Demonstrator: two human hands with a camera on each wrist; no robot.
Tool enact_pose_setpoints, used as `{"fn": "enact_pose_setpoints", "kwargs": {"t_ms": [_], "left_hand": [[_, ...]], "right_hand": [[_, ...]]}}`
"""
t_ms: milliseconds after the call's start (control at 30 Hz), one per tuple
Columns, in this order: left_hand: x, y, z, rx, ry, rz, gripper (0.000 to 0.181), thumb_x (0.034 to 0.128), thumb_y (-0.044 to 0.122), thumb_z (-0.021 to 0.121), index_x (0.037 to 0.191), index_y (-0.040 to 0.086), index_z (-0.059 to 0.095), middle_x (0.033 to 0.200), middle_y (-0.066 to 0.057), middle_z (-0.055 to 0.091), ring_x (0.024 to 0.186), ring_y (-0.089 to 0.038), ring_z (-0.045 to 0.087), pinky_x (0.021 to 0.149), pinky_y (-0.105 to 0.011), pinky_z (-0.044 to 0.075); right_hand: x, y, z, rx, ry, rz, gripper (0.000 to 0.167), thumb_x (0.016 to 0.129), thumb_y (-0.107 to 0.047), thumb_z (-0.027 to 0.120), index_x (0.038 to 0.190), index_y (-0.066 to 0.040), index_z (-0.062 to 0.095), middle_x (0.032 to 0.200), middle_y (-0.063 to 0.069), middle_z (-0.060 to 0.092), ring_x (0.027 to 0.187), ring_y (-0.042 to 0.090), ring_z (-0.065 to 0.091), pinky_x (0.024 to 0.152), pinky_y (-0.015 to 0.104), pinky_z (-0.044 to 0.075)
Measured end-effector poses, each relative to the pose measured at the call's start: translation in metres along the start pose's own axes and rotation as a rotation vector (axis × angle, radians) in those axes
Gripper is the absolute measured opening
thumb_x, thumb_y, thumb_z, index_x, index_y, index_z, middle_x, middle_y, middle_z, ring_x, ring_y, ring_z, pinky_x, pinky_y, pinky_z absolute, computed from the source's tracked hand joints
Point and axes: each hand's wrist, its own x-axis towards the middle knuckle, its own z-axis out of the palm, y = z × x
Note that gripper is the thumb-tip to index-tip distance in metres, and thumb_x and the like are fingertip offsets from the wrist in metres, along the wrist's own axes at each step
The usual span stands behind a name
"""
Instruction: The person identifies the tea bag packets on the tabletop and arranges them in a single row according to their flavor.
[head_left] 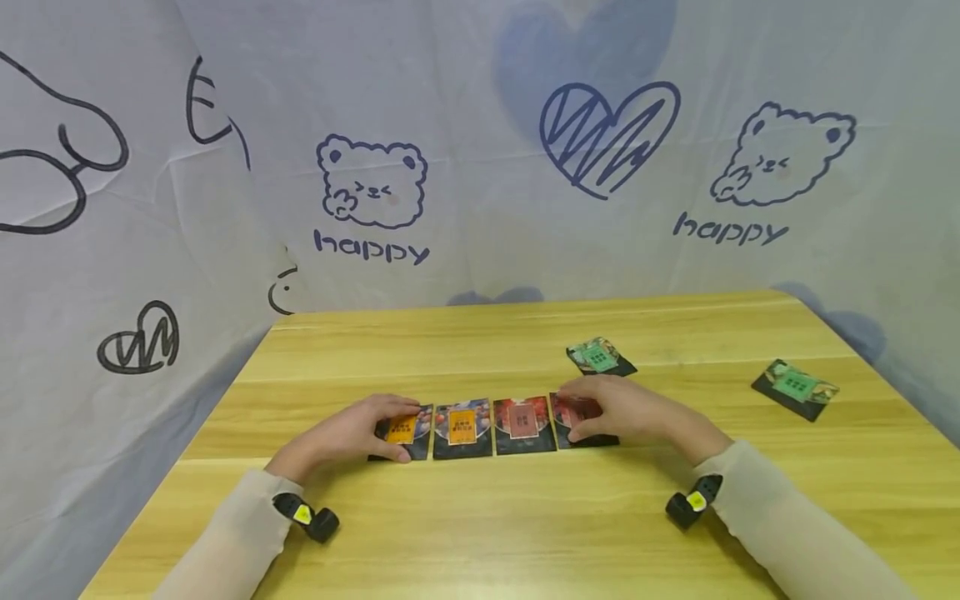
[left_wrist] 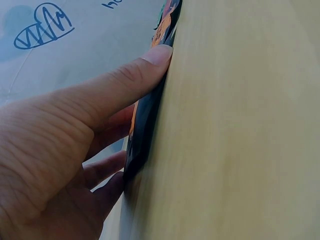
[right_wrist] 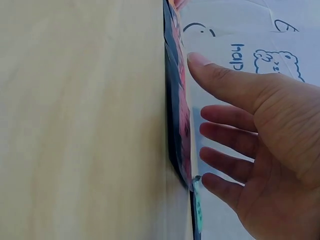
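Four packets lie side by side in a row in the head view: an orange-labelled one (head_left: 402,429) at the left end, another orange-labelled one (head_left: 462,428), a red one (head_left: 523,423), and a second red one (head_left: 592,440) at the right end. The left hand (head_left: 351,433) rests on the left-end packet, its thumb on the lower edge and fingers along the far side. Over the right-end packet is the right hand (head_left: 632,410), fingers spread; in the right wrist view that hand (right_wrist: 270,130) has its fingertips just off the red packet (right_wrist: 184,120).
Behind the row lies a green-labelled packet (head_left: 600,357); another green-labelled packet (head_left: 797,388) is at the right of the wooden table (head_left: 480,525). A white cloth with drawings (head_left: 480,167) hangs behind and at the sides.
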Motion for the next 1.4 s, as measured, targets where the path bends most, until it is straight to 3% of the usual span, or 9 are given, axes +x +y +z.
{"fn": "enact_pose_setpoints", "kwargs": {"t_ms": [333, 700, 967, 1400], "left_hand": [[-0.001, 0.0, -0.001, 0.007, 0.001, 0.002, 0.077, 0.081, 0.049, 0.077, 0.142, 0.007, 0.052, 0.146, -0.014, 0.046, 0.134, -0.039, 0.039, 0.108, -0.058, 0.031], [0.0, 0.001, -0.002, 0.012, -0.001, 0.011, 0.078, 0.0811, 0.049, 0.077, 0.142, 0.006, 0.052, 0.146, -0.014, 0.046, 0.134, -0.039, 0.039, 0.108, -0.058, 0.032], [-0.001, 0.001, -0.001, 0.003, -0.001, -0.004, 0.078, 0.081, 0.05, 0.076, 0.142, 0.007, 0.053, 0.146, -0.013, 0.045, 0.134, -0.037, 0.039, 0.108, -0.056, 0.033], [-0.001, 0.003, -0.002, -0.01, -0.002, -0.016, 0.077, 0.0805, 0.049, 0.077, 0.141, 0.008, 0.053, 0.147, -0.012, 0.045, 0.135, -0.036, 0.038, 0.108, -0.055, 0.032]], "right_hand": [[0.001, 0.001, 0.002, -0.03, -0.032, -0.017, 0.068, 0.084, -0.041, 0.077, 0.14, -0.011, 0.055, 0.14, 0.009, 0.053, 0.129, 0.03, 0.048, 0.103, 0.048, 0.042], [-0.002, 0.002, 0.0, 0.006, -0.024, 0.006, 0.067, 0.084, -0.041, 0.077, 0.14, -0.013, 0.054, 0.139, 0.006, 0.054, 0.127, 0.027, 0.05, 0.102, 0.047, 0.042], [-0.001, 0.006, -0.011, 0.0, 0.038, -0.002, 0.061, 0.087, -0.04, 0.074, 0.137, -0.009, 0.057, 0.131, 0.008, 0.059, 0.117, 0.027, 0.056, 0.097, 0.048, 0.046], [0.013, 0.027, -0.031, -0.035, 0.123, 0.071, 0.053, 0.093, -0.033, 0.068, 0.137, -0.005, 0.057, 0.138, 0.023, 0.051, 0.129, 0.043, 0.044, 0.104, 0.058, 0.037]]}}
